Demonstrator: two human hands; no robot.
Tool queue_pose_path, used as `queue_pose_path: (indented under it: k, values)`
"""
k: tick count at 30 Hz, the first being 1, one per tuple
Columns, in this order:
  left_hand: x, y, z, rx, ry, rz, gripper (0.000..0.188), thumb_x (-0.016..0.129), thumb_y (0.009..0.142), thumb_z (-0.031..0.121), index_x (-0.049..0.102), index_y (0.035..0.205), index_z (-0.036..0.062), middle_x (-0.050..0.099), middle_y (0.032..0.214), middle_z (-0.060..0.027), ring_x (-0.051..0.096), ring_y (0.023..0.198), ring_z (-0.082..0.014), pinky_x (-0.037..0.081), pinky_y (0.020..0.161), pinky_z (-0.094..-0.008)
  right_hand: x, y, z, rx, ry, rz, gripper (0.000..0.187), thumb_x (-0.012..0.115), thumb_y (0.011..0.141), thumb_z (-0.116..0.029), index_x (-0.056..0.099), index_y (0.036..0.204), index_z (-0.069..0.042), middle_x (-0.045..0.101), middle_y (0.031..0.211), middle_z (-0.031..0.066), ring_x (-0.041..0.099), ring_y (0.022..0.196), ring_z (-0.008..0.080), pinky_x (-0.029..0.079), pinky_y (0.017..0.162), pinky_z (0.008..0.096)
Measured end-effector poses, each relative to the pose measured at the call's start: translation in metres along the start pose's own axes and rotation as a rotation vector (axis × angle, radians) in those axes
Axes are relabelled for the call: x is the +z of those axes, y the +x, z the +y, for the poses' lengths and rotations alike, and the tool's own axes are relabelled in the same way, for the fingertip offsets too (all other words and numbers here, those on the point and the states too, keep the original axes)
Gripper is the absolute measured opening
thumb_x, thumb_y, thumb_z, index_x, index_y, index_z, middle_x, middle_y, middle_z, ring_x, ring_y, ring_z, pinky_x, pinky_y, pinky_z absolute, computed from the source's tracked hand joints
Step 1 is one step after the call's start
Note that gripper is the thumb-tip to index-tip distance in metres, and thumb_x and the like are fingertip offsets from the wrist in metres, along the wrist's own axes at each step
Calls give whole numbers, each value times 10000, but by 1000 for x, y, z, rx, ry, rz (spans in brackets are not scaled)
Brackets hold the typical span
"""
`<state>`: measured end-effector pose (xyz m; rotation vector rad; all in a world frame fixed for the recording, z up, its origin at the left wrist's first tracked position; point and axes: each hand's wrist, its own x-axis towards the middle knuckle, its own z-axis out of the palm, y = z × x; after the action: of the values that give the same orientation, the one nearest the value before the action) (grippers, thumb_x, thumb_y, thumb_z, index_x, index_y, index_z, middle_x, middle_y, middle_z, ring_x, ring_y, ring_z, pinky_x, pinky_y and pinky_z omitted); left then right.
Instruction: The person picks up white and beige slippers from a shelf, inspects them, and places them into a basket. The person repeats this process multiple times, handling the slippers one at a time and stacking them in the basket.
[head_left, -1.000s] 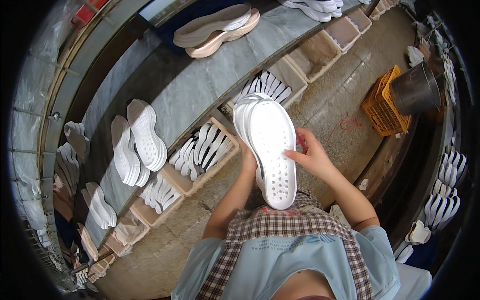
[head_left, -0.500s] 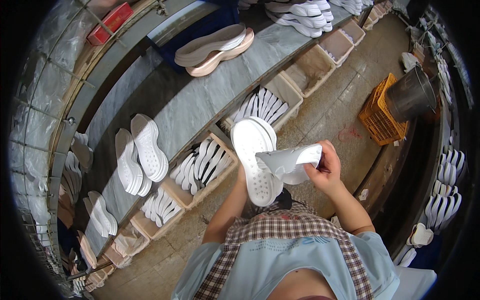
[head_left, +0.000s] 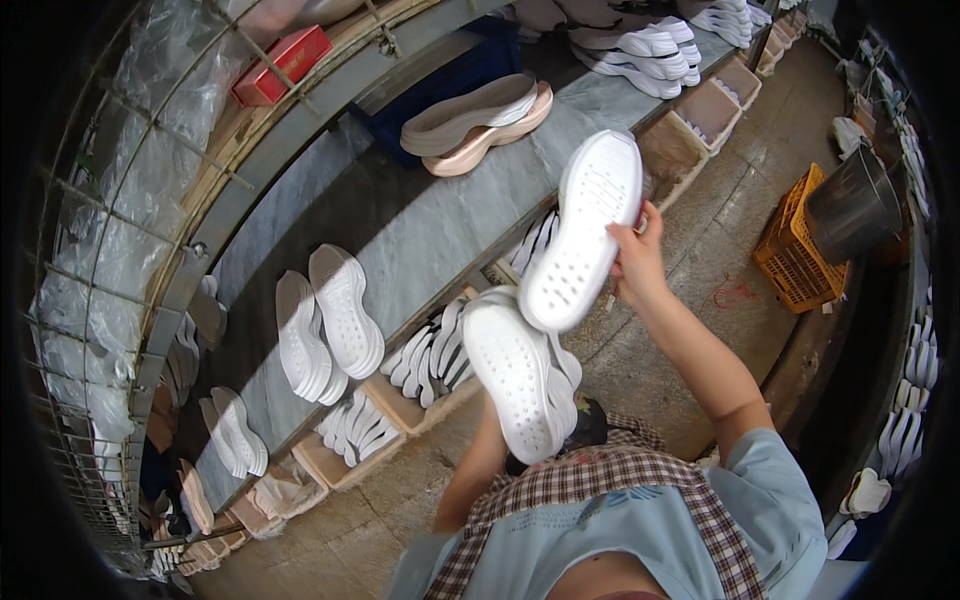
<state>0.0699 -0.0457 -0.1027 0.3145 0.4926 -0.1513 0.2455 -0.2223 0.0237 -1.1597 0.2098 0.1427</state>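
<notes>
We see the grey marbled workbench [head_left: 440, 250] stretching beyond both hands' fingers, up and to their left. Nearer to our body than the fingers is the checked apron [head_left: 590, 475]. Well off to the right of the right fingers stands the orange plastic crate [head_left: 795, 255], with the dark bucket [head_left: 852, 210] leaning against it, farther out from those fingers. The beige bins [head_left: 355, 472] line the bench's edge, left of the left hand and beyond both hands; several hold white soles.

Our left hand [head_left: 489, 428] holds up the stack of white shoe soles [head_left: 510, 375] from behind; its fingers are hidden there, and we cannot tell just how they curl. Our right hand [head_left: 637, 245] grasps the single white shoe sole [head_left: 583, 230] by its right edge, thumb on the pitted face, other fingers behind. That sole hangs up and left of the right fingers, tilted, its lower end just above the stack; we cannot tell whether they touch.

On the bench, left of both hands' fingers, lie the pitted white soles [head_left: 345, 315]. The red box [head_left: 282, 66] sits farthest up and left of the fingers, while the red tangle [head_left: 735, 292] lies on the floor to their right.
</notes>
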Motion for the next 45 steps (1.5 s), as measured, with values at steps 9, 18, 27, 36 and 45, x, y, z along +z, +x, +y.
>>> queue_pose_path:
  k: [9, 18, 27, 36, 45]
  values:
    - [-35, -71, 8, 157, -40, 284, 568, 400, 942, 427, 399, 1317, 1, 541, 1212, -184, 594, 1014, -304, 538, 819, -392, 90, 97, 69, 163, 46, 40, 574, 674, 787, -144, 305, 1217, -48, 461, 953, 87, 450, 590, 139, 343, 408, 277]
    - [-44, -85, 15, 213, -51, 339, 563, 399, 943, 424, 404, 1312, 0, 545, 1205, -182, 597, 1009, -301, 539, 816, -390, 122, 124, 33, 81, -10, -233, 201, 605, 837, -211, 547, 914, -35, 538, 730, 51, 322, 427, 58, 233, 359, 212]
    - [-47, -93, 17, 221, -51, 376, 558, 399, 944, 421, 410, 1307, -1, 549, 1198, -181, 599, 1004, -298, 540, 813, -388, 234, 188, 28, 399, 210, 23, 315, 669, 814, -298, 493, 889, -48, 385, 612, 55, 302, 405, 127, 233, 347, 253]
    - [-48, -95, 14, 222, -29, 369, 553, 398, 945, 419, 415, 1303, -2, 553, 1191, -179, 602, 999, -295, 541, 810, -386, 147, 105, 1, -52, 175, -293, 253, 603, 785, -99, 538, 1002, 14, 562, 719, 54, 479, 478, 106, 330, 374, 253]
    - [-44, -92, 15, 209, 44, 328, 548, 398, 945, 416, 420, 1298, -3, 557, 1184, -177, 604, 993, -292, 542, 807, -384, -16, 13, 9, -754, -457, -220, 238, 673, 792, -103, 584, 990, -3, 590, 772, 29, 484, 590, 72, 408, 535, 233]
